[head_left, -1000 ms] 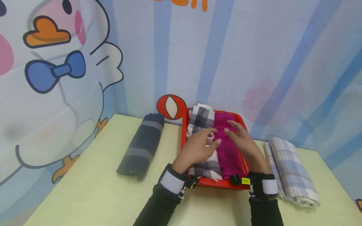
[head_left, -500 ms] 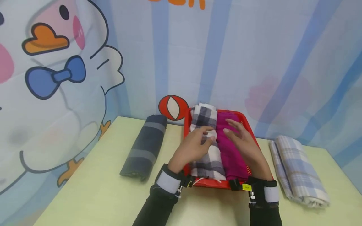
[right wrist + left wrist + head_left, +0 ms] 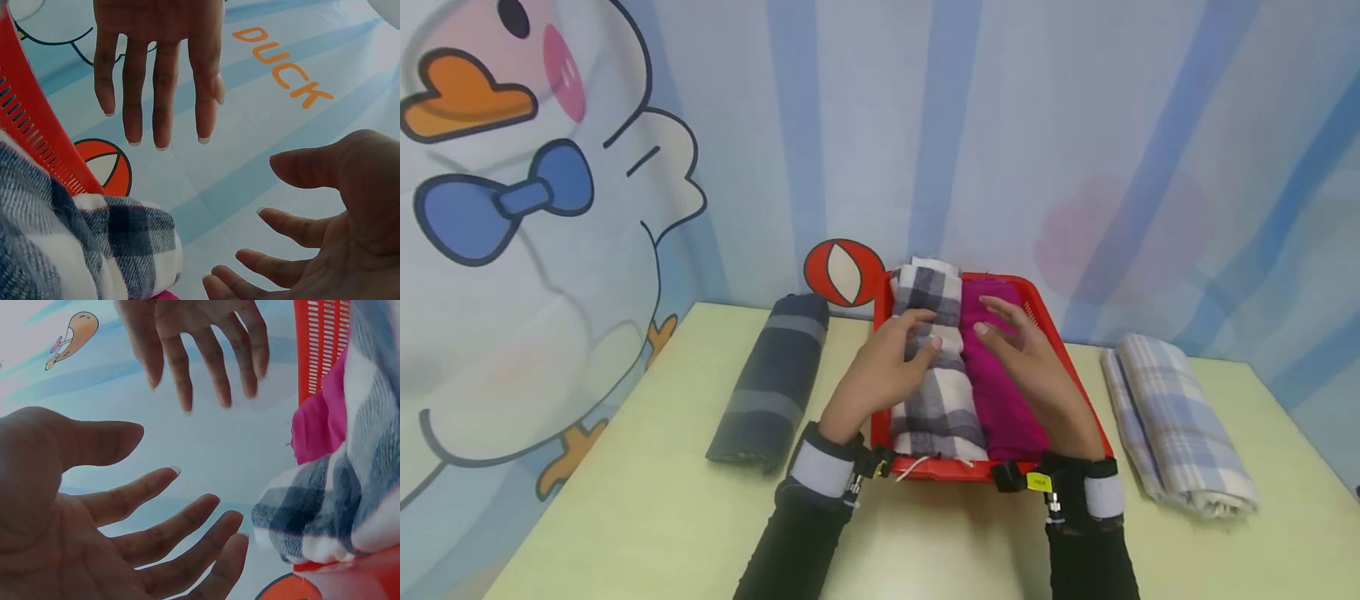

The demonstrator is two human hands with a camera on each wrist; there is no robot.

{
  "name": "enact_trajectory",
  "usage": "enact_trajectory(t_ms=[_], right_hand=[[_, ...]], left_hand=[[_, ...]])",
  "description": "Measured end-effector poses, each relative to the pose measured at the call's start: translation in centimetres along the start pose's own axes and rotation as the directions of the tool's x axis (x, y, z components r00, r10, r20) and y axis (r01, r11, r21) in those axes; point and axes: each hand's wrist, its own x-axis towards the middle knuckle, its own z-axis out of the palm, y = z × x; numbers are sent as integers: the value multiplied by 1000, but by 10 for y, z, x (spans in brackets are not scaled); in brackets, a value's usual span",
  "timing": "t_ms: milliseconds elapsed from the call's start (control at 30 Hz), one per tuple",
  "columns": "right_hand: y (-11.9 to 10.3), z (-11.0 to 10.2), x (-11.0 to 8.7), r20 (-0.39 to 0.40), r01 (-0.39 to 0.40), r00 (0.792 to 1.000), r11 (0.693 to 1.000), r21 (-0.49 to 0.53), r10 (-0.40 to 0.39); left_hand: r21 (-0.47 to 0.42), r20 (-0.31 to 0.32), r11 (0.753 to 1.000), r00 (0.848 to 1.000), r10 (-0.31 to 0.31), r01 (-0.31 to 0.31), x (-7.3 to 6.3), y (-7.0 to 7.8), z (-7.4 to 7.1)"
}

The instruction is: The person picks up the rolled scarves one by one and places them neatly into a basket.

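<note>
Duck print: left of the red basket, cropped by the edge.
Magenta cloth: in the basket, partly behind the right hand.
Yellow label: near the basket, lettering too small.

Head view looking forward and down over the worktop, wrist views in close, facing the backdrop, both catching checked cloth

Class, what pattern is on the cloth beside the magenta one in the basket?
That cloth has white and dark grey-blue checks, clearest in the head view.
</note>
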Motion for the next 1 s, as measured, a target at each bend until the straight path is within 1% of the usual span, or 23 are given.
enact_trajectory(t_ms=[133, 267, 333, 533, 600, 733, 867, 1000], right_hand=[[-5, 4, 2, -20, 21, 1000, 999, 35, -21], [-9, 10, 1, -32, 4, 999, 997, 75, -2], [-9, 13, 0, -43, -6, 999, 995, 100, 10], [-9, 23, -2, -65, -9, 998, 974, 225, 24], [-8, 26, -2, -66, -6, 998, 969, 246, 23], [-8, 31, -3, -59, -5, 998, 967, 256, 21], [-9, 33, -4, -48, -12, 999, 969, 249, 25], [-11, 35, -5, -40, -16, 999, 970, 244, 27]], left_hand=[[16, -6, 1000, 1000, -11, 11, 2, -4, -7], [49, -16, 998, 999, -43, 44, 1, -11, -13], [50, -22, 997, 998, -59, 60, 0, -13, -15], [37, -33, 996, 996, -80, 81, -1, -20, -19], [37, -44, 996, 996, -79, 81, -3, -23, -21], [39, -61, 996, 995, -78, 81, -6, -30, -27], [37, -61, 997, 996, -71, 73, -6, -37, -32], [44, -72, 995, 994, -86, 89, -7, -42, -39]])
